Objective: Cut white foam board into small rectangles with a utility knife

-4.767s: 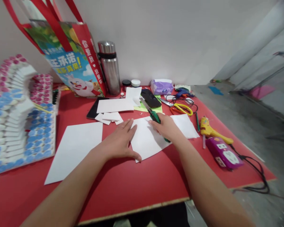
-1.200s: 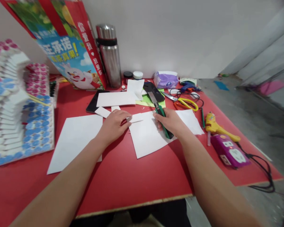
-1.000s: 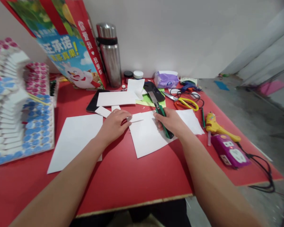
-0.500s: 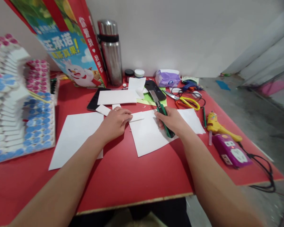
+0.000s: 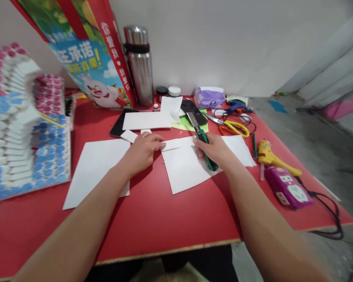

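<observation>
My left hand rests at the left edge of a white board sheet, its thumb and fingertips closed on a small white board piece that lies on the sheet. The fingers partly cover that piece. A green and black utility knife is gripped in my right hand; its blade is out and points away from me, above the sheet. Beside my left forearm lies another white sheet. A short white strip sits just behind my left hand.
Behind are a white board, a dark phone, yellow-handled scissors and a steel flask. To the right stand a yellow glue gun and a purple power strip. Blue-and-pink-tipped white pieces fill the left.
The view has shifted very slightly. Both hands, the knife and the small board piece keep practically the same places on the table.
</observation>
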Motion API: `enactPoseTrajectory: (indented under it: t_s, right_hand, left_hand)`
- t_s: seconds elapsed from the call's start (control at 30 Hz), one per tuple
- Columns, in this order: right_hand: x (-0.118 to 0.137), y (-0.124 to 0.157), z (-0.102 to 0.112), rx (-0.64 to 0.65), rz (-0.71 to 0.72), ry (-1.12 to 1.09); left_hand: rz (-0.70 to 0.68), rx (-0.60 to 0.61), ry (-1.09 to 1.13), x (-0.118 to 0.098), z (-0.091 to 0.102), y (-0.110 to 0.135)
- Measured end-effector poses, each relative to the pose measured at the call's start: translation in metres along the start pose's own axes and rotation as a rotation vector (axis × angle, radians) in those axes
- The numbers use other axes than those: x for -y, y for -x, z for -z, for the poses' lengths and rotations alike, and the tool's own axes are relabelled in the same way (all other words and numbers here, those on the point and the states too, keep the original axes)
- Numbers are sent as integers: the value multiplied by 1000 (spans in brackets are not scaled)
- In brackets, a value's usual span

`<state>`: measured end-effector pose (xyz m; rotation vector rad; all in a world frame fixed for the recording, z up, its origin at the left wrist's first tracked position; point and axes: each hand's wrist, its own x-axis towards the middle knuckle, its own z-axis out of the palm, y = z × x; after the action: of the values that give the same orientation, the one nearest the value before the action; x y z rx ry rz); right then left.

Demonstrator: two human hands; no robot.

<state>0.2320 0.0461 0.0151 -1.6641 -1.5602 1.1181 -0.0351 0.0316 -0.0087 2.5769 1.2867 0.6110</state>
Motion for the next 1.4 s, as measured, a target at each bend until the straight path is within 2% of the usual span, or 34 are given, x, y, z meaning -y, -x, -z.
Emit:
enactPoseTrajectory:
  t_s: [0.37, 0.63, 0.87, 1.4]
  right_hand:
    - [2, 0, 0, 6, -20, -16]
    - [1, 0, 0, 5, -12, -4]
    - [-3, -3, -1, -1, -4, -14]
    - [1, -1, 0, -6, -11, 8]
  left_hand:
    - [6, -21, 86, -3, 2, -1]
    - [31, 0, 81, -6, 3, 0]
    - [25, -51, 96, -5, -1, -2]
    - [22, -58, 117, -3, -2, -3]
